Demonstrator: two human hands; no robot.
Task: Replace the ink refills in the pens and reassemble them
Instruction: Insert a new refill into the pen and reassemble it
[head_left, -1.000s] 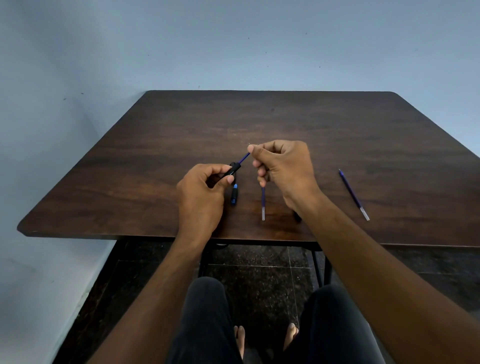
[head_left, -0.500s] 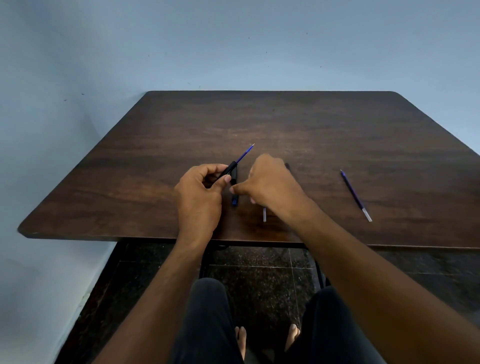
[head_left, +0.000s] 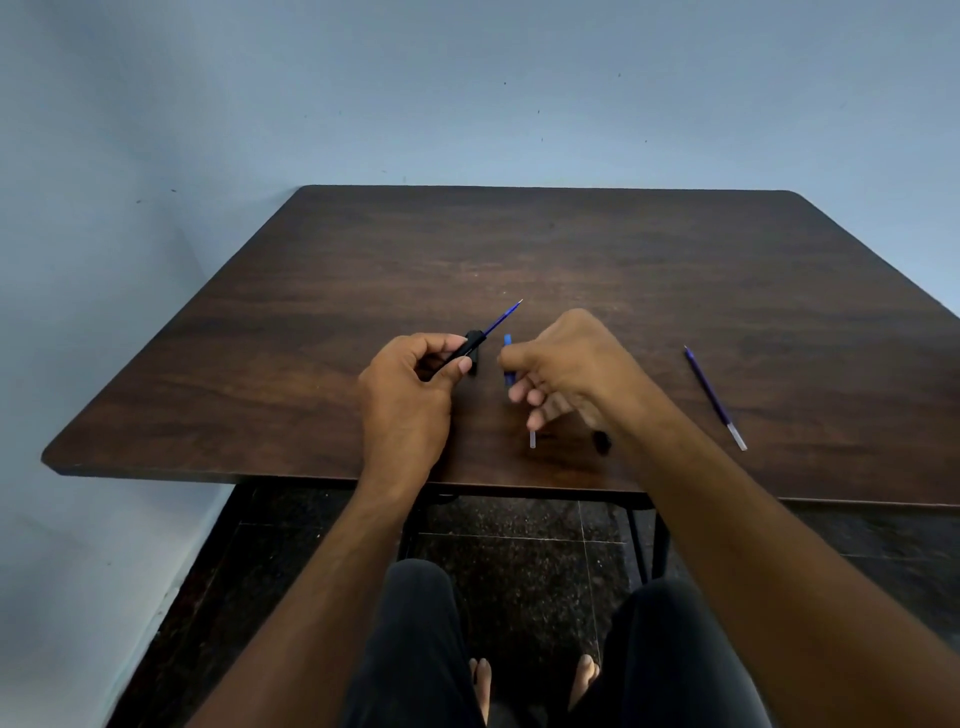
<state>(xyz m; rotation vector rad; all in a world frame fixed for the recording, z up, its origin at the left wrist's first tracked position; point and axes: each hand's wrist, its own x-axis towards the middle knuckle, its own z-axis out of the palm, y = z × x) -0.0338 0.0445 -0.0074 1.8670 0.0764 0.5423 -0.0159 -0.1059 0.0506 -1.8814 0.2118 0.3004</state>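
- Right hand (head_left: 566, 364): fingers curled, thumb and forefinger pinching a small blue pen piece (head_left: 507, 340) — probably the tip section, picked up to go over the refill. Most of the piece is hidden by the hand; I cannot be sure what it is.
- Under that hand, at 6 o'clock: a loose refill (head_left: 532, 439) lies on the table (head_left: 675, 270), only its clear end showing.
- Dark blob (head_left: 601, 441) beside the right wrist: too blurred to name.
- Left hand (head_left: 410, 384): closed around the black pen barrel (head_left: 470, 347), aimed toward 1 o'clock, presenting the open end to the other hand.
- Blue refill (head_left: 501, 318) juts from the barrel, tip bare; seemingly seated, awaiting its front piece.
- Spare refill (head_left: 714, 397) at 3 o'clock, well apart, likely set aside.
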